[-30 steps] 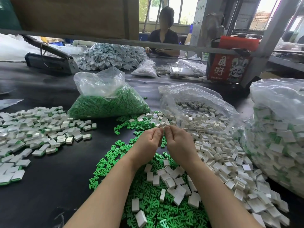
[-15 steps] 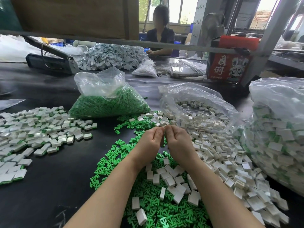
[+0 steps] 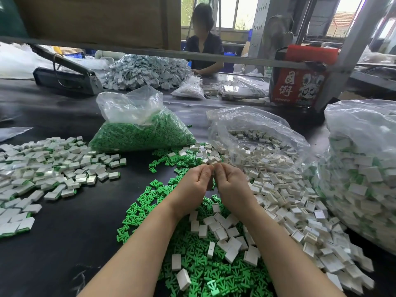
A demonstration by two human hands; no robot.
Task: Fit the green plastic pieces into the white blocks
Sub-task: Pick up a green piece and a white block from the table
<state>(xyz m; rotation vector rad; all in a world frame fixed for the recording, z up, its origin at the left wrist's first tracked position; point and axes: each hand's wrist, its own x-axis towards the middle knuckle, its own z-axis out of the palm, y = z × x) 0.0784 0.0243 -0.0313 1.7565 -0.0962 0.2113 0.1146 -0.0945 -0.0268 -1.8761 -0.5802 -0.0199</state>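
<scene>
Green pieces (image 3: 192,264), white blocks (image 3: 220,230), table middle: small, light, rigid; pinch by edges. Left hand (image 3: 194,185), right hand (image 3: 232,185): fingers curled together; contents hidden.

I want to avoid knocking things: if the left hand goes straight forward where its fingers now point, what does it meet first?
Probably the loose white blocks just beyond the left hand; depth is unclear.

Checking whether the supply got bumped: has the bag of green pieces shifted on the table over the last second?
No. The bag of green pieces sits in the same spot beside the open bag of white blocks.
</scene>
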